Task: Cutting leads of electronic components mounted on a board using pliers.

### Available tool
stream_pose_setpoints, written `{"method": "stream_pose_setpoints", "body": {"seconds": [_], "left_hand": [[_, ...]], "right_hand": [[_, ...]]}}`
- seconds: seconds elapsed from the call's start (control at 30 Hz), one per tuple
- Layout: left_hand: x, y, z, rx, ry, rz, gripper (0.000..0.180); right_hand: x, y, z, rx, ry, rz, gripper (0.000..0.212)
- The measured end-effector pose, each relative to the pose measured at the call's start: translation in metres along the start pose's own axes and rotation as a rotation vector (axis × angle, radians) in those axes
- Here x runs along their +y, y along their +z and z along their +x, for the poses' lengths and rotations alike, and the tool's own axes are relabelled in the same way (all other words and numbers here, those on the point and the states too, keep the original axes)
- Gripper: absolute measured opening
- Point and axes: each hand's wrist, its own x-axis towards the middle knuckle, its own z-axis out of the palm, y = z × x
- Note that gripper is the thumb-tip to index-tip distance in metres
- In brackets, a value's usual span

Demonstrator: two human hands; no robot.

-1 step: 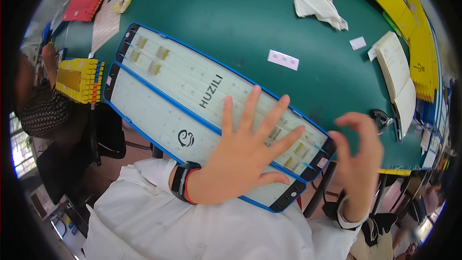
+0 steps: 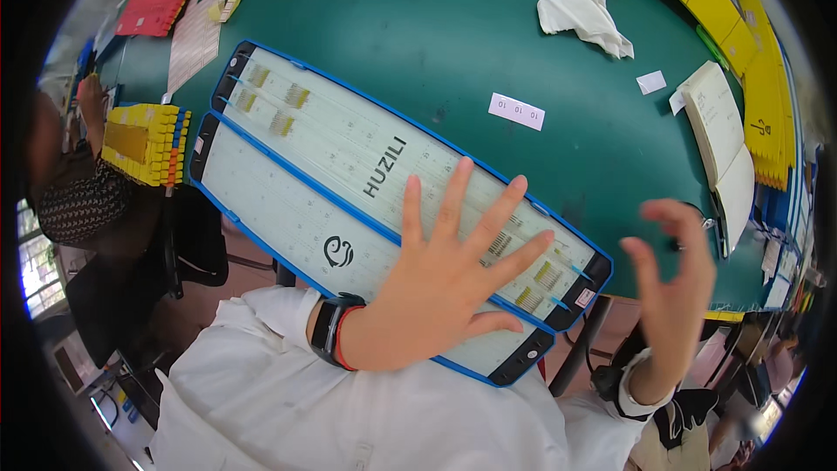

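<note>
Two hands stand apart: the left hand (image 2: 440, 292) lies spread on the case (image 2: 366, 216), hiding part of it; the right hand (image 2: 676, 288), loosely curled but unclosed, hovers past its right end. Dark lettering (image 2: 385, 167) and a curled logo (image 2: 338, 251) show left of the left hand. A printed strip (image 2: 517, 112) lies ahead; writing in the notebook (image 2: 719, 135) beyond the right hand is unreadably small.
</note>
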Motion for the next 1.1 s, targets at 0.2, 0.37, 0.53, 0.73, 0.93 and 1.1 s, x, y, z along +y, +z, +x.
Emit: {"method": "stream_pose_setpoints", "body": {"seconds": [0.2,0.37,0.53,0.73,0.93,1.1], "left_hand": [[0.004,-0.006,0.002,-0.060,-0.092,0.124,0.074],[0.001,-0.005,0.013,-0.006,-0.106,0.110,0.075],[0.004,-0.006,0.023,-0.002,-0.090,0.110,0.073],[0.001,-0.006,0.021,-0.015,-0.127,0.142,0.073],[0.002,-0.006,0.021,-0.016,-0.133,0.138,0.074],[0.001,-0.006,0.021,-0.014,-0.138,0.140,0.074]], "right_hand": [[0.080,-0.027,0.018,-0.125,-0.086,-0.070,0.063],[0.082,-0.014,0.020,-0.037,-0.017,-0.024,0.063],[0.044,0.012,-0.003,0.418,-0.105,0.702,0.065],[0.007,0.077,0.012,0.607,-0.074,1.492,0.027],[-0.001,0.076,0.010,0.551,-0.078,1.246,0.027],[-0.005,0.077,0.012,0.506,-0.122,1.183,0.024]]}}
